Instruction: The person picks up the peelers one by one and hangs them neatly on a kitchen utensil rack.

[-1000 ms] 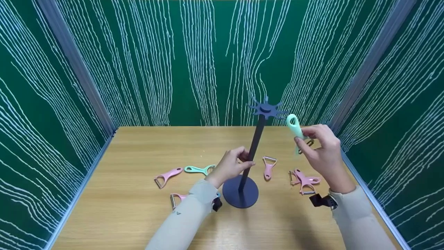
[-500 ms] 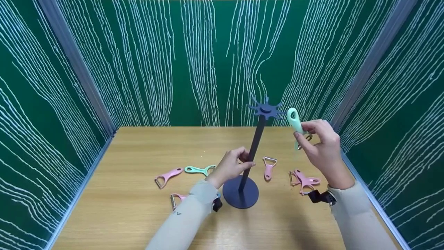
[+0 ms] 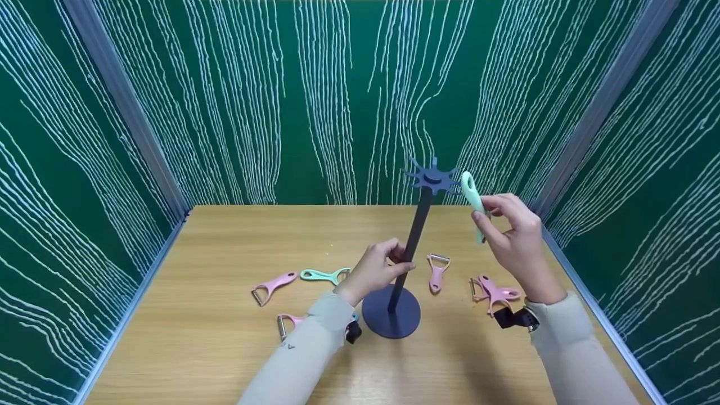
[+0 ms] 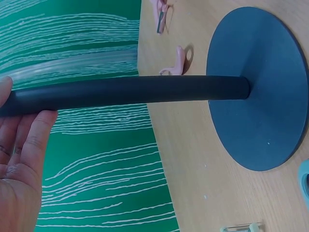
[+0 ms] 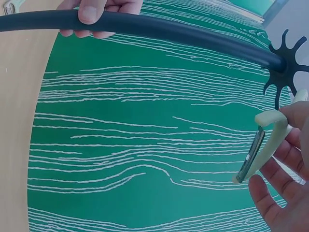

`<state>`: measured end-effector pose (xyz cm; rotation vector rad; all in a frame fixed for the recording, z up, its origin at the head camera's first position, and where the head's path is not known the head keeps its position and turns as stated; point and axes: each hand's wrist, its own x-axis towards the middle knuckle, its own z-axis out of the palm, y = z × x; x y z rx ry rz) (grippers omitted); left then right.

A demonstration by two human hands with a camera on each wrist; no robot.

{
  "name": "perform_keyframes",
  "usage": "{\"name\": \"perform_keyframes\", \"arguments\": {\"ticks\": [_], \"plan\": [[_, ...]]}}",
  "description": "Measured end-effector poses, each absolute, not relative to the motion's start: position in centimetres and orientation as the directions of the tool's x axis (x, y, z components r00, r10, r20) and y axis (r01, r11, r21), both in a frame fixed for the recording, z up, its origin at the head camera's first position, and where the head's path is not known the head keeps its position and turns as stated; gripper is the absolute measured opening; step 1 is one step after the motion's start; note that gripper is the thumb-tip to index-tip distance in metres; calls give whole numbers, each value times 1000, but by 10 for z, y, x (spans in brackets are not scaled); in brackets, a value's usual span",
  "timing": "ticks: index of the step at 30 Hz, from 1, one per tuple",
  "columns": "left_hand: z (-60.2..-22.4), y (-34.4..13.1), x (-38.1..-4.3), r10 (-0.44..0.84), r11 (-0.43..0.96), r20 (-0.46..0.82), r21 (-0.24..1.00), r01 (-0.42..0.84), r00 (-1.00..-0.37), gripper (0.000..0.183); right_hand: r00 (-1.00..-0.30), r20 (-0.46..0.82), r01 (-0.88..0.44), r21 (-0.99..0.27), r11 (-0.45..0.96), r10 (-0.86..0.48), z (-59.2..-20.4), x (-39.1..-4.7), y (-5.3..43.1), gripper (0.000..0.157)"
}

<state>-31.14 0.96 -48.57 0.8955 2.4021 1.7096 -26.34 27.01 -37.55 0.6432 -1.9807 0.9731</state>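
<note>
My left hand (image 3: 368, 273) grips the dark pole (image 3: 417, 228) of a stand about halfway up, thumb on one side and fingers on the other. The stand has a round base (image 3: 377, 320) on the table and a star-shaped top (image 3: 433, 178) with several hooks. My right hand (image 3: 517, 239) pinches a mint-green peeler (image 3: 472, 192) near its head, and the handle's looped end points up, right beside the hook tips. In the right wrist view, the peeler's metal blade (image 5: 252, 153) faces the camera and the hooked top (image 5: 286, 63) stands close above the hand.
Left of the base lie a pink peeler (image 3: 274, 286), a green peeler (image 3: 320, 275) and another pink one (image 3: 284, 323), partly hidden by my left sleeve. Right of it lie one pink peeler (image 3: 436, 274) and a crossed pink pile (image 3: 495, 291). Green patterned panels (image 3: 315, 112) enclose the table.
My right hand has raised the green peeler a little and moved it left, closer to the hooks. The left hand keeps its hold on the pole.
</note>
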Motion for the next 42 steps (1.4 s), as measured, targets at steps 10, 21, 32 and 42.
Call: {"name": "perform_keyframes", "arguments": {"ticks": [10, 21, 32, 42], "plan": [[-485, 10, -312, 485, 218, 280, 879, 425, -828, 10, -567, 819, -738, -457, 497, -89, -385, -270, 262, 19], [-485, 10, -312, 484, 227, 285, 872, 433, -827, 9, -609, 790, -733, -523, 435, -77, -392, -266, 252, 20], [-485, 11, -310, 487, 222, 281, 876, 428, -827, 9, -692, 722, -660, -616, 429, -28, -399, -263, 244, 23], [-484, 9, -310, 488, 233, 260, 881, 412, -833, 10, -693, 720, -657, -615, 436, -27, -398, -264, 247, 26]]}}
